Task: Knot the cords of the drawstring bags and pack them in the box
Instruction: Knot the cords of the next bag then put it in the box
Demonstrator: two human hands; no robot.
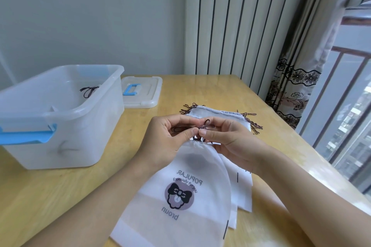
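A white drawstring bag (180, 196) with a printed bow logo lies in front of me, its gathered mouth pointing away. Its dark brown cord (202, 126) is looped between both hands just above the mouth. My left hand (166, 138) pinches the cord's left loop between thumb and fingers. My right hand (226, 138) pinches the right loop. Beneath and behind this bag lies a stack of several more white bags (218, 115) with dark cords sticking out. The translucent box (66, 118) with blue latches stands at the left, and a knotted cord (89, 91) shows inside it.
The box lid (141, 92) with a blue handle lies behind the box on the wooden table (66, 192). A white radiator stands at the back wall. A curtain and a window with railing run along the right side.
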